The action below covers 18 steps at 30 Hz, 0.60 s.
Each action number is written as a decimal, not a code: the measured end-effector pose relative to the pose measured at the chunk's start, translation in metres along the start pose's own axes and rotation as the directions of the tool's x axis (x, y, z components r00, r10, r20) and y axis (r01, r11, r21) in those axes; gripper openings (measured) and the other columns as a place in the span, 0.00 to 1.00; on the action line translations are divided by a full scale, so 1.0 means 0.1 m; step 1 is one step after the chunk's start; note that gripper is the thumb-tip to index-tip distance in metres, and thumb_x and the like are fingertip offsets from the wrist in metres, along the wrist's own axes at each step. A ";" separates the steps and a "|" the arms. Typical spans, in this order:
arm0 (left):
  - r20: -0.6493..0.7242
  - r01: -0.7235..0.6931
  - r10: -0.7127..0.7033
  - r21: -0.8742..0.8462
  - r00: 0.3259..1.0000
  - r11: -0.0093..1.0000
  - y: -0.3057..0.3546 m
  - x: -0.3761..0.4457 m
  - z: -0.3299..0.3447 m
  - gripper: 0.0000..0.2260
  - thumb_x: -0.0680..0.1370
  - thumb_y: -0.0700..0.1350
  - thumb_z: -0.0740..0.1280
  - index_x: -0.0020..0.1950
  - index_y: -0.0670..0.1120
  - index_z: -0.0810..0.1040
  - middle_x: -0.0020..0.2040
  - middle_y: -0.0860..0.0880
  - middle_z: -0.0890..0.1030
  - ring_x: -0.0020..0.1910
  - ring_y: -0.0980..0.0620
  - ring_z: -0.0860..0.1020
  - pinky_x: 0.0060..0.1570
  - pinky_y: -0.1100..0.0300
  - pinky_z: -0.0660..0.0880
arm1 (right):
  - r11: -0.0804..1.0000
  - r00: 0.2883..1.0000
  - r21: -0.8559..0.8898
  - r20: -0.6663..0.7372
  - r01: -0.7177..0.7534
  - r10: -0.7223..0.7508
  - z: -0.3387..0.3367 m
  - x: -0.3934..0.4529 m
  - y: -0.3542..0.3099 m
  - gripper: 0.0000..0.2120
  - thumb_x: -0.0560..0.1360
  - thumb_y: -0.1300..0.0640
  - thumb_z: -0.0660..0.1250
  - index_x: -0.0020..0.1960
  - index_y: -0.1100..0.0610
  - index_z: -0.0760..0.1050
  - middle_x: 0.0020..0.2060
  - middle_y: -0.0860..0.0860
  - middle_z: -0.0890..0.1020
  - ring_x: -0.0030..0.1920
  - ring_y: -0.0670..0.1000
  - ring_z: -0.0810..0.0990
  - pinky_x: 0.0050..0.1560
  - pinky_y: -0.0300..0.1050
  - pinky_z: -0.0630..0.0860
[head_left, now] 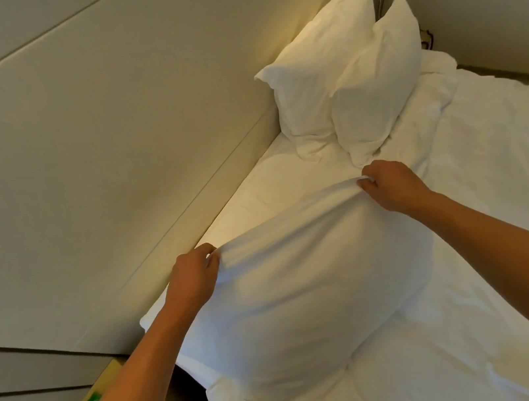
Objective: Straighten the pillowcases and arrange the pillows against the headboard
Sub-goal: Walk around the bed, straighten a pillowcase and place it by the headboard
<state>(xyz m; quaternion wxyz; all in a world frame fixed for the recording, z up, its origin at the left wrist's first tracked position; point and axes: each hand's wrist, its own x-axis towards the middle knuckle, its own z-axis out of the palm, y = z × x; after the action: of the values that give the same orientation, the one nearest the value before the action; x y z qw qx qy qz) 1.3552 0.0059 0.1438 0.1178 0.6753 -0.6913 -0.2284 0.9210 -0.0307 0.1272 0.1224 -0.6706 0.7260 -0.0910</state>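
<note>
White pillow (299, 295) (underside hidden) pinched by 2 hands

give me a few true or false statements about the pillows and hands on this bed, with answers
1. Both hands pinch the near pillow at its far corners. True: left hand, right hand.
2. Two pillows already stand by the headboard. True: back pillow, front pillow.
3. The near pillow leans upright against the headboard. False: it lies on the bed sheet, away from it.
4. The right hand is flat and open. False: its fingers pinch fabric.
5. The standing pillows are blue. False: they are white.
</note>
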 end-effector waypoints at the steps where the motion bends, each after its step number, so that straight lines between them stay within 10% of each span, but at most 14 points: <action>1: 0.009 0.001 -0.001 -0.001 1.000 1.000 -0.02 -0.02 0.01 0.11 0.85 0.47 0.62 0.58 0.44 0.82 0.49 0.44 0.84 0.43 0.46 0.79 0.45 0.57 0.72 | 0.999 1.000 0.044 -0.019 -0.011 0.012 -0.01 -0.02 -0.01 0.15 0.85 0.49 0.61 0.43 0.54 0.73 0.42 0.54 0.79 0.44 0.60 0.79 0.47 0.51 0.73; 8: -0.077 0.000 -0.002 -0.026 0.997 1.000 -0.01 -0.18 -0.16 0.10 0.86 0.47 0.60 0.51 0.46 0.79 0.39 0.48 0.79 0.38 0.47 0.79 0.39 0.57 0.75 | 0.973 0.978 0.227 -0.208 0.030 0.018 -0.21 -0.17 -0.25 0.21 0.85 0.50 0.62 0.35 0.46 0.63 0.29 0.44 0.70 0.34 0.54 0.73 0.33 0.46 0.62; 18: -0.277 -0.044 0.008 -0.124 0.961 0.991 0.12 -0.11 -0.82 0.11 0.84 0.48 0.61 0.46 0.48 0.79 0.36 0.47 0.81 0.35 0.44 0.82 0.41 0.44 0.80 | 0.948 0.935 0.297 -0.355 0.113 0.000 -0.71 0.20 -0.72 0.13 0.85 0.51 0.62 0.44 0.55 0.76 0.39 0.51 0.79 0.43 0.58 0.80 0.45 0.45 0.69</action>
<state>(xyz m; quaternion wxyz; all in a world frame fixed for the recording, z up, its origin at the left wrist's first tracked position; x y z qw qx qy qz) 1.3839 0.0033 0.2220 0.2594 0.6822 -0.6609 -0.1746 0.9665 -0.0594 0.2149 0.0929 -0.6365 0.6926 -0.3263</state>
